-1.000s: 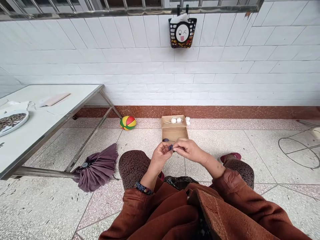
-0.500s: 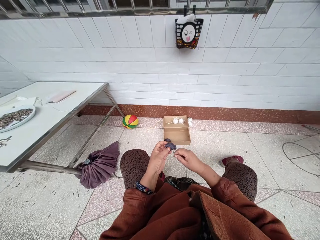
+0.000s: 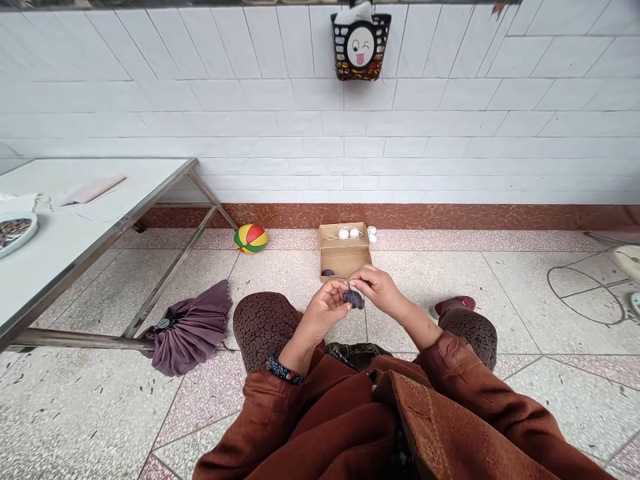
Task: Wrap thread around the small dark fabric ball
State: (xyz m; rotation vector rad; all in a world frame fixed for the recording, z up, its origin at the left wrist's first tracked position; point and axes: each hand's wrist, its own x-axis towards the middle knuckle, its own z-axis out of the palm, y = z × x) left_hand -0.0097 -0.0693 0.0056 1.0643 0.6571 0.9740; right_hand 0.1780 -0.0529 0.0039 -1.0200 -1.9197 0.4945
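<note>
My left hand [image 3: 323, 310] pinches a small bunched piece of dark grey-purple yarn work [image 3: 354, 299] between thumb and fingers. At its upper edge, the closed fingertips of my right hand [image 3: 377, 288] grip something thin and dark, a yarn strand or a slim hook; I cannot tell which. Just beyond my hands lies an open cardboard box [image 3: 345, 257] on the floor. A dark yarn ball [image 3: 327, 272] rests in its near half, and white yarn balls [image 3: 349, 233] sit in the far half.
To the left stands a white table [image 3: 100, 220] with a plate [image 3: 17, 233] of dried pieces. A purple umbrella [image 3: 193, 330] leans by its lower bar. A striped ball [image 3: 251, 238] lies near the wall. A black basket [image 3: 361, 50] hangs above; a wire ring frame [image 3: 585, 293] is at right.
My right hand has moved up from beside the yarn piece to its top edge. The piece has turned and shifted slightly right and down. The view has tilted downward.
</note>
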